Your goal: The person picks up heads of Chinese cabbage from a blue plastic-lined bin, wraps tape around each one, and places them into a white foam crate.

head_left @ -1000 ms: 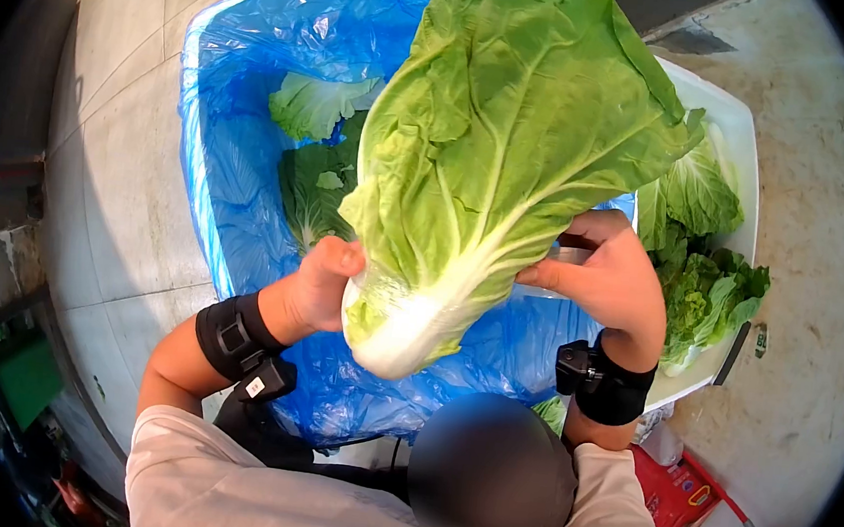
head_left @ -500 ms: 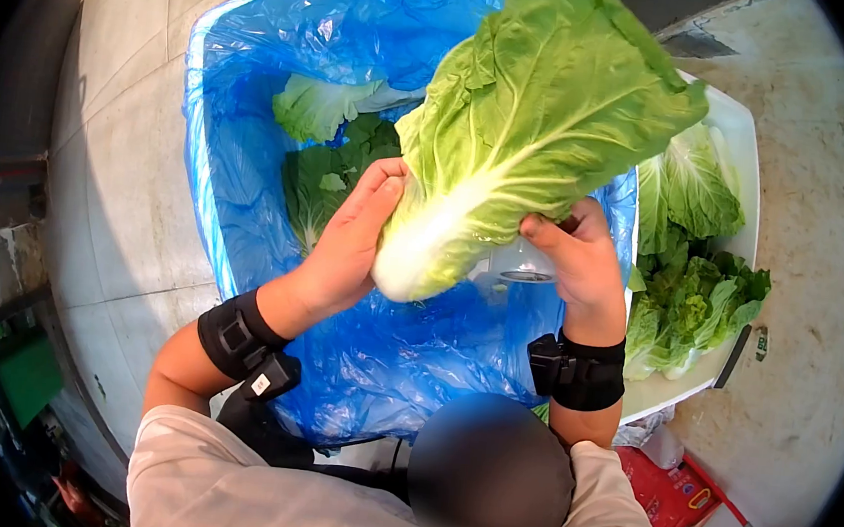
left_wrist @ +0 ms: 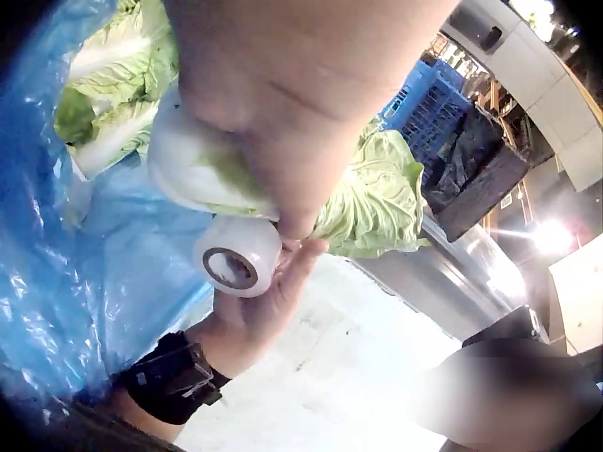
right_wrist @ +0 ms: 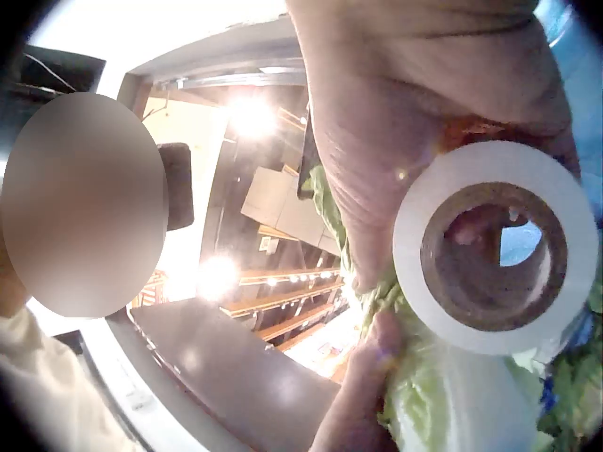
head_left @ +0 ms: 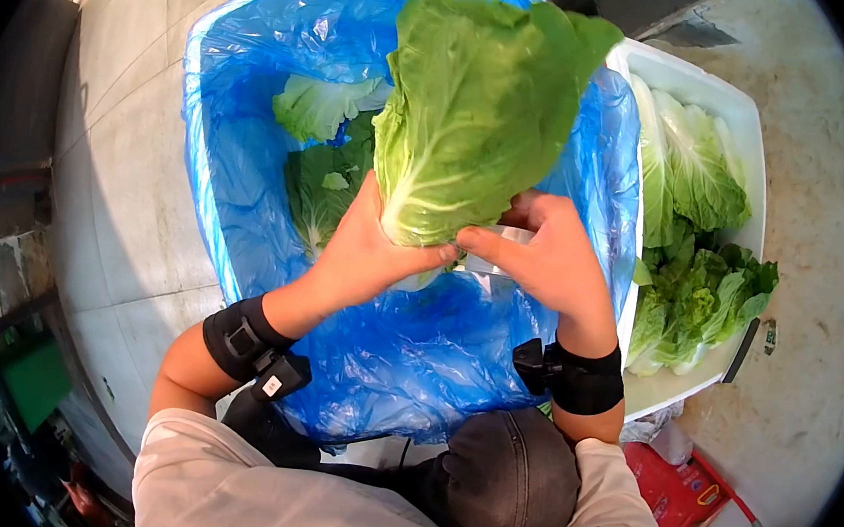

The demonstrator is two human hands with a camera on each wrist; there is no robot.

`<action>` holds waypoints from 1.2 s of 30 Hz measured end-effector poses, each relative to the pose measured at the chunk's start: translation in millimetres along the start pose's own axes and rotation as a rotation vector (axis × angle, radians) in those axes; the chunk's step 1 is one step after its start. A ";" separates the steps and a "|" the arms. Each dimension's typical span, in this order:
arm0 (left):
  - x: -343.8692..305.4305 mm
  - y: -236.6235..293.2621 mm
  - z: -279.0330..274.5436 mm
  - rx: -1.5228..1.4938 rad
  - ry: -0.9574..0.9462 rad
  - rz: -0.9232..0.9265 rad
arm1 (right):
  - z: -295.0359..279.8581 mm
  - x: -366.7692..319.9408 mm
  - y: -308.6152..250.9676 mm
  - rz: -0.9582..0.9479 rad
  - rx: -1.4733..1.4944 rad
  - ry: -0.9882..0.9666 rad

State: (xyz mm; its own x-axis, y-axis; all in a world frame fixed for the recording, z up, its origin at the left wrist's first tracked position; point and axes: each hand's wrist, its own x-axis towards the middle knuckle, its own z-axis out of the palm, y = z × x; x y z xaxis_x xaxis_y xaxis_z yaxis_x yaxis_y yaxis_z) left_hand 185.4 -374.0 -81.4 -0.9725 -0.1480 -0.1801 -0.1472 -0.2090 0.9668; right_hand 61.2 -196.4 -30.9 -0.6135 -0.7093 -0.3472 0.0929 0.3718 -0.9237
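A large Chinese cabbage (head_left: 481, 108) is held above the blue plastic liner, its green leaf tops pointing away from the person in the head view. My left hand (head_left: 359, 243) grips it near its white base, the thumb across the front. Close beside that thumb, my right hand (head_left: 553, 260) holds a roll of clear tape (left_wrist: 245, 240) against the cabbage's lower right side. The right wrist view shows the roll end-on, with a brown core (right_wrist: 433, 254) and a pale outer ring. Part of the cabbage base is hidden behind the left hand.
A blue plastic liner (head_left: 373, 360) lines the large container below the hands, with leafy cabbages (head_left: 313, 189) at its left. To the right, a white tub (head_left: 763, 173) holds more Chinese cabbages (head_left: 696, 172). A red bag (head_left: 668, 491) lies on the floor at lower right.
The cabbage has turned from leaning right to nearly straight away from the person. The left hand has moved up and right, its thumb now over the base; the right hand has come left.
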 end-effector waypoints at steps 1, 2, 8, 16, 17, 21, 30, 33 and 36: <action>0.2 0.9 -0.9 -0.049 -0.012 -0.049 | -4.3 -0.7 -0.2 0.003 -0.036 -0.023; 0.3 1.9 -1.9 -0.098 -0.023 -0.097 | -7.0 -1.8 1.8 0.004 -0.035 -0.022; -6.4 9.0 -4.6 -0.382 -0.222 -0.283 | -19.0 -4.7 8.1 -0.041 0.267 -0.004; -15.1 -7.2 -14.9 -0.531 -0.318 -0.401 | -17.4 -3.0 11.9 -0.129 0.085 0.114; -15.8 -3.8 -13.7 -0.564 -0.322 -0.388 | -17.0 -3.1 11.0 -0.129 0.085 0.115; -21.4 0.8 -10.1 -0.620 -0.369 -0.399 | -5.8 -2.8 9.6 -0.120 0.074 0.086; -19.8 -4.5 -13.4 -0.730 -0.351 -0.369 | 0.5 3.2 16.2 -0.094 -0.039 0.078; -18.3 -14.3 -14.9 -0.961 -0.565 -0.278 | 1.4 3.4 22.4 -0.097 -0.012 -0.018; -19.9 -11.8 -16.3 -0.984 -0.652 -0.301 | 4.4 -2.9 3.7 0.003 0.303 -0.194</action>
State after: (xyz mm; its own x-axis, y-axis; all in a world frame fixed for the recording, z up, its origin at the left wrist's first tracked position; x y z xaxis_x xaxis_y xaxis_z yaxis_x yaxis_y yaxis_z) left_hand 209.4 -384.3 -92.2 -0.8730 0.4871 0.0249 -0.4581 -0.8366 0.3005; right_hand 66.8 -195.6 -34.0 -0.4553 -0.8196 -0.3479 0.3409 0.2004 -0.9185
